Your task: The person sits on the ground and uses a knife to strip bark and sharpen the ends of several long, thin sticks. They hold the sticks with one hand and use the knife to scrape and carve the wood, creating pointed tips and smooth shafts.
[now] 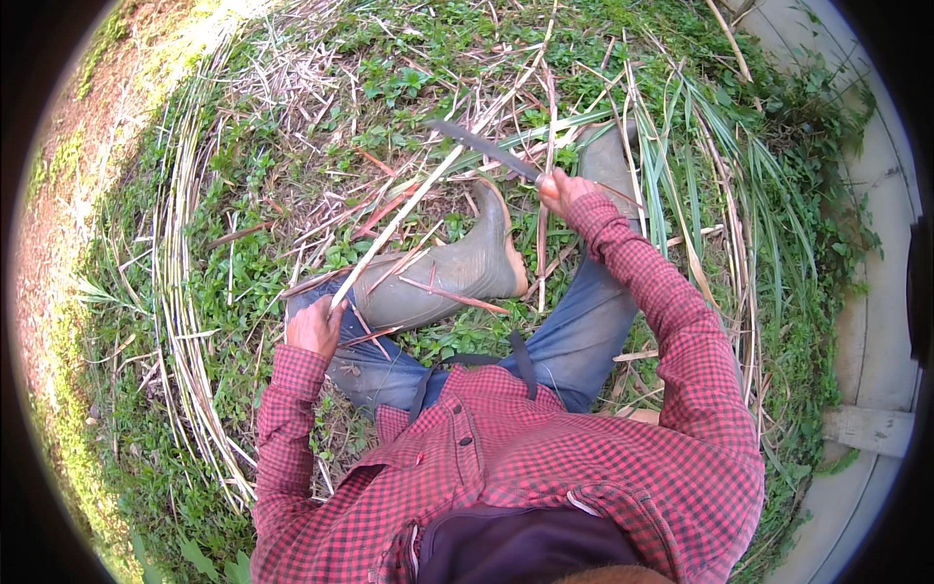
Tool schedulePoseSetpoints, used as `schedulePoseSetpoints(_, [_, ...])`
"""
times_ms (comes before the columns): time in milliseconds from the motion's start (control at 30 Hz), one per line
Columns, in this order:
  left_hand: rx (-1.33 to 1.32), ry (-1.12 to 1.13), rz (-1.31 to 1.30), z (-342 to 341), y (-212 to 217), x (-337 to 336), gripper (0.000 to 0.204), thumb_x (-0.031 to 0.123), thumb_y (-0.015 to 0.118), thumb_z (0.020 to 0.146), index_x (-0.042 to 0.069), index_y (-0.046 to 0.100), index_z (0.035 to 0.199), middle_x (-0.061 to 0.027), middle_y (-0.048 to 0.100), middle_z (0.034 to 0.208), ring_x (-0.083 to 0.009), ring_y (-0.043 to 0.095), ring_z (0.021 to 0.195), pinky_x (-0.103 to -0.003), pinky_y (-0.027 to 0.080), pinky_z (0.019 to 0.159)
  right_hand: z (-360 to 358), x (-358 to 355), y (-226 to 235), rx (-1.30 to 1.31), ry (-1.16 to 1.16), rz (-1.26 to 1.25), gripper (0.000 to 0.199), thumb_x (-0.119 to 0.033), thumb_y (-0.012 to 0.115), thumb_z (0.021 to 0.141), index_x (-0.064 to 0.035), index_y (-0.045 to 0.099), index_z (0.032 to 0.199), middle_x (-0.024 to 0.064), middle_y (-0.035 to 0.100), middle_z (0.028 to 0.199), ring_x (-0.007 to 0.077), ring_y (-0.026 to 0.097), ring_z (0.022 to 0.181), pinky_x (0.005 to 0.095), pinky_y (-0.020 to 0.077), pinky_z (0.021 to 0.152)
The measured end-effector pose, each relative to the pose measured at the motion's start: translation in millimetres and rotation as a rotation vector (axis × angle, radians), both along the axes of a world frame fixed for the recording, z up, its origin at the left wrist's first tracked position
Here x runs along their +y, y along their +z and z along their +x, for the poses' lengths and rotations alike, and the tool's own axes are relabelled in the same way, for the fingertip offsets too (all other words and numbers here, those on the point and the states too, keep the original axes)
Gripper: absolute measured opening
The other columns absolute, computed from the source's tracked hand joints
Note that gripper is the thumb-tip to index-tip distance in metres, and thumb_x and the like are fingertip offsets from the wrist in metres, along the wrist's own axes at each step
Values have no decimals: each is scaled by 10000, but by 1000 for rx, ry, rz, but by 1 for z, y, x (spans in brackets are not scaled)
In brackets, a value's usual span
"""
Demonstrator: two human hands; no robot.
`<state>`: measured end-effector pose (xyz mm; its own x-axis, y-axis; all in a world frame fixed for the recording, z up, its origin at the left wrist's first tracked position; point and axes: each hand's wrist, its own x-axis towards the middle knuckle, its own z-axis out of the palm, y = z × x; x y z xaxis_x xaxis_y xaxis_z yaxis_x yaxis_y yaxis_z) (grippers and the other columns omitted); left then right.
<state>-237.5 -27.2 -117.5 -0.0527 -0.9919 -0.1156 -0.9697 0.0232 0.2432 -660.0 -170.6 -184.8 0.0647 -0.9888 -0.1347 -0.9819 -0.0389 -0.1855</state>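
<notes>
I see the left hand (313,329) gripping a pale stalk (403,220) that slants ahead and rightward from it; the right hand (567,195) clenches a knife (491,152) pointing leftward across the stalk, a rubber boot (443,280) between both hands

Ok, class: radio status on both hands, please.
Left hand gripping pale stalk. Right hand holding knife, blade crossing stalk, contact unclear. Loose strips on left boot.
</notes>
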Motion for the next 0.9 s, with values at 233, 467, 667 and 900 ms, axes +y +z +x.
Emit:
schedulePoseSetpoints(233, [73,87,110,25,11,23,334,358,495,849,40,579,798,-187,558,626,-369,549,607,-451,428,565,40,27,29,33,480,-43,371,-411,552,789,-103,421,948,161,597,778,363,593,693,465,467,600])
schedulePoseSetpoints(467, [-90,192,290,120,22,117,420,476,494,828,70,603,819,-130,544,543,-309,543,507,-429,440,534,-3,-39,-7,183,-53,28,423,-410,545,791,-68,467,1027,199,613,869,354,603,797,442,483,692])
schedulePoseSetpoints(667, [-482,360,360,218,11,222,435,481,525,794,183,566,1109,-138,580,1013,-279,524,986,-446,389,882,45,-5,2,114,245,93,459,-421,553,777,-40,471,1017,226,609,835,381,588,803,460,473,692])
schedulePoseSetpoints(900, [-247,70,-90,33,-18,74,786,414,688,640,103,359,1283,-116,457,1181,-299,410,1115,-459,311,937,85,22,-21,-17,291,93,483,-448,568,768,-35,498,1010,200,609,832,352,590,802,437,471,698])
